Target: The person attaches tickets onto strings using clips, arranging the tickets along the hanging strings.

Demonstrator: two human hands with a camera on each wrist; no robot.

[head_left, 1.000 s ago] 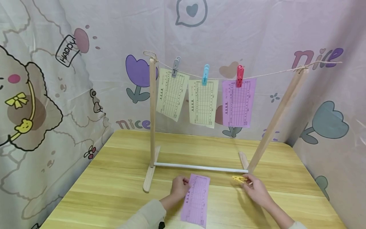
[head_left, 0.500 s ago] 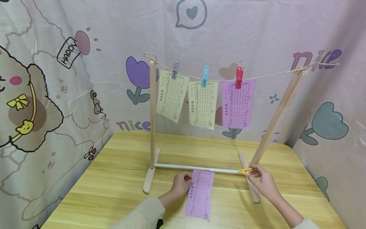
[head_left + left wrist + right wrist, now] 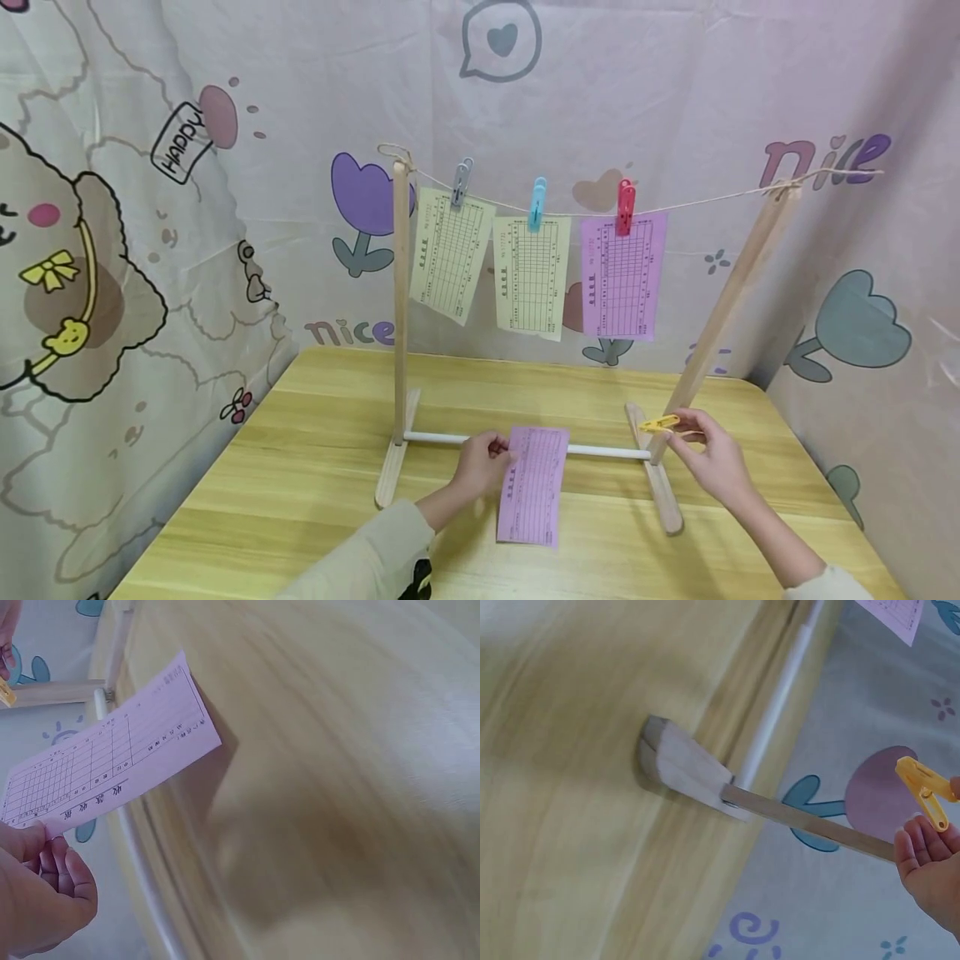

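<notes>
My left hand (image 3: pixel 482 463) pinches a purple printed form (image 3: pixel 534 487) by its left edge, raised above the table in front of the white crossbar (image 3: pixel 607 452). In the left wrist view the thumb and fingertips hold the edge of that slip (image 3: pixel 112 754). A yellow clothespin (image 3: pixel 660 424) is pinched in my right hand (image 3: pixel 712 458), beside the rack's right post. The right wrist view shows the clothespin (image 3: pixel 924 791) between thumb and fingers. On the string (image 3: pixel 705 202) hang two pale yellow forms (image 3: pixel 452 258) and one purple form (image 3: pixel 621 279), held by grey, blue and red clothespins (image 3: pixel 626 207).
The wooden rack has a left post (image 3: pixel 401 308), a slanting right post (image 3: pixel 738 283) and flat feet (image 3: pixel 663 500) on the wood-grain table (image 3: pixel 262 492). A patterned cloth (image 3: pixel 247 50) hangs behind and at both sides.
My left hand has raised the purple form up and forward, so it now covers part of the crossbar. My right hand has moved up and right with the yellow clothespin.
</notes>
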